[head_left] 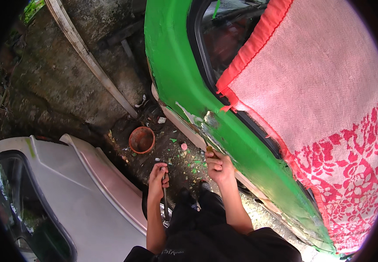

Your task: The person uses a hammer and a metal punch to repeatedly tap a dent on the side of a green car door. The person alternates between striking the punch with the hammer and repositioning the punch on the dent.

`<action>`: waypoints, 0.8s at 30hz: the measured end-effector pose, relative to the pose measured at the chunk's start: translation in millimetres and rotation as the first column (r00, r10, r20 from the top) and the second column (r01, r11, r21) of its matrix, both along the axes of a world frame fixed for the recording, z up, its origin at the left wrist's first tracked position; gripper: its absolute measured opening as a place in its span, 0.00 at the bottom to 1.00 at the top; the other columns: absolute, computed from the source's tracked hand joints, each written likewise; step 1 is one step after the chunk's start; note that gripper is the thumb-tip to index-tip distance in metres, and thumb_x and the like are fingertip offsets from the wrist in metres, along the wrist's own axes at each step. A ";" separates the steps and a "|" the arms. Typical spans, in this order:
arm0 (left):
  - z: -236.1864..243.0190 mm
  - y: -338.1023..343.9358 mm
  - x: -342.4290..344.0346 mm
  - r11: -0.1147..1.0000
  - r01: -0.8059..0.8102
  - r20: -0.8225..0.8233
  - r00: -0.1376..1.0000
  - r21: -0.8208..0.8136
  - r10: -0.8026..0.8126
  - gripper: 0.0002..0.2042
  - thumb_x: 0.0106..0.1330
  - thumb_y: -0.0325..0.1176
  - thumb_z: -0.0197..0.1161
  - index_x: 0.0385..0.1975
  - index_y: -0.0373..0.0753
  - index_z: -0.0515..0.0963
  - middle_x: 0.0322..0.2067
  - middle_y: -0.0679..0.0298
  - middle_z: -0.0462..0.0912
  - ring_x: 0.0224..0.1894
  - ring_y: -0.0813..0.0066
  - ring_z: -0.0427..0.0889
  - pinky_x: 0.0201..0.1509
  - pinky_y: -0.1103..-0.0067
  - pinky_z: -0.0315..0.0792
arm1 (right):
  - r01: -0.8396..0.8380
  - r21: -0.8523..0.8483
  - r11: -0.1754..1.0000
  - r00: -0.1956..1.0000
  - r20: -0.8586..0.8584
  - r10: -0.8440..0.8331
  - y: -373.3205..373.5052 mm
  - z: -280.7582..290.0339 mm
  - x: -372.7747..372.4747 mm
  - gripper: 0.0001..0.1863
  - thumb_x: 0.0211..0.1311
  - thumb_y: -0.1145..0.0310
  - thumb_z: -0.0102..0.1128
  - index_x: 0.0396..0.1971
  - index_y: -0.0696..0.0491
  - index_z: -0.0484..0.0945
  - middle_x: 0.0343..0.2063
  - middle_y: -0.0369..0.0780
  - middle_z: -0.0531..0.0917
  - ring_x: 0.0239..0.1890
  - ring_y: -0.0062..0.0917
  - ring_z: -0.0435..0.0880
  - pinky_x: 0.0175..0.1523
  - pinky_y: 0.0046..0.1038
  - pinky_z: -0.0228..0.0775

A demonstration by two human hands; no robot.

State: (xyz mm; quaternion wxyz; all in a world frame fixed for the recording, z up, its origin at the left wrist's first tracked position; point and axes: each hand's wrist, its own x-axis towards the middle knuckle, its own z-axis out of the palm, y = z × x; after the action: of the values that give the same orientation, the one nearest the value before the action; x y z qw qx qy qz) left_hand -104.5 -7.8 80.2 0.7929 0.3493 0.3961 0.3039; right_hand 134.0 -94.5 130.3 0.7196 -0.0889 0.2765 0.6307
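Observation:
My right hand is closed round a yellow-handled screwdriver, its thin shaft pointing at the lower edge of a green car body. Paint is chipped there, and a bare, rough patch shows just above. I cannot tell whether the tip touches the metal. Lower and to the left, my left hand grips a dark rod-like tool that hangs down beside my leg. The kind of its far end is hard to make out.
A pink and red towel covers the green car's windows at right. A silver car stands close on my left. Ahead on the littered ground sit a reddish-brown pot and green paint flakes. A long pale strip leans beyond.

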 end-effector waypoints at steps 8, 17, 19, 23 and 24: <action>8.5 -6.6 -1.0 1.000 -0.022 -0.003 1.000 0.008 0.022 0.06 0.72 0.33 0.56 0.45 0.44 0.71 0.33 0.72 0.68 0.21 0.88 0.60 0.19 0.89 0.51 | -0.033 0.045 0.998 0.996 0.079 0.030 6.9 -8.8 -4.3 0.08 0.75 0.70 0.39 0.43 0.58 0.66 0.29 0.37 0.68 0.14 0.10 0.61 0.11 0.12 0.48; 1.3 -5.5 -9.9 1.000 -0.027 -0.035 0.999 -0.006 0.027 0.07 0.71 0.32 0.55 0.46 0.44 0.70 0.33 0.72 0.68 0.21 0.89 0.60 0.19 0.89 0.52 | -0.102 -0.079 0.992 0.948 0.294 0.121 -0.4 -9.6 -5.7 0.09 0.74 0.68 0.41 0.45 0.56 0.69 0.29 0.39 0.71 0.13 0.11 0.60 0.10 0.12 0.48; -1.4 -6.4 -9.9 0.999 -0.034 -0.034 0.999 -0.012 0.034 0.06 0.72 0.32 0.54 0.45 0.44 0.71 0.34 0.72 0.69 0.21 0.88 0.60 0.19 0.90 0.52 | -0.158 -0.166 0.973 0.879 0.425 0.215 -6.1 -9.8 -0.7 0.12 0.73 0.66 0.42 0.47 0.56 0.70 0.30 0.40 0.74 0.14 0.13 0.61 0.12 0.13 0.49; -5.6 -4.7 -0.8 1.000 -0.001 -0.005 1.000 -0.017 0.001 0.06 0.72 0.32 0.54 0.45 0.44 0.71 0.34 0.72 0.68 0.21 0.89 0.60 0.19 0.90 0.51 | -0.172 -0.310 0.935 0.665 0.664 0.342 -22.7 -20.4 1.4 0.17 0.71 0.67 0.44 0.55 0.57 0.70 0.31 0.38 0.76 0.19 0.19 0.67 0.19 0.20 0.59; -6.3 -4.9 2.1 1.000 0.012 -0.004 1.000 -0.019 -0.012 0.07 0.71 0.31 0.54 0.46 0.44 0.71 0.33 0.72 0.67 0.21 0.89 0.60 0.19 0.90 0.51 | -0.158 -0.303 0.940 0.672 0.664 0.327 -25.8 -28.3 -0.2 0.17 0.70 0.68 0.45 0.55 0.56 0.69 0.32 0.38 0.76 0.21 0.19 0.68 0.21 0.20 0.59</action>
State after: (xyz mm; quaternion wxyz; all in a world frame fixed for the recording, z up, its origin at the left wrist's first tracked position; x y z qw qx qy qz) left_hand -102.4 -12.7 73.9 0.7972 0.3446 0.3986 0.2947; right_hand 133.8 -120.3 102.0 0.6647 -0.4381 0.0339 0.6042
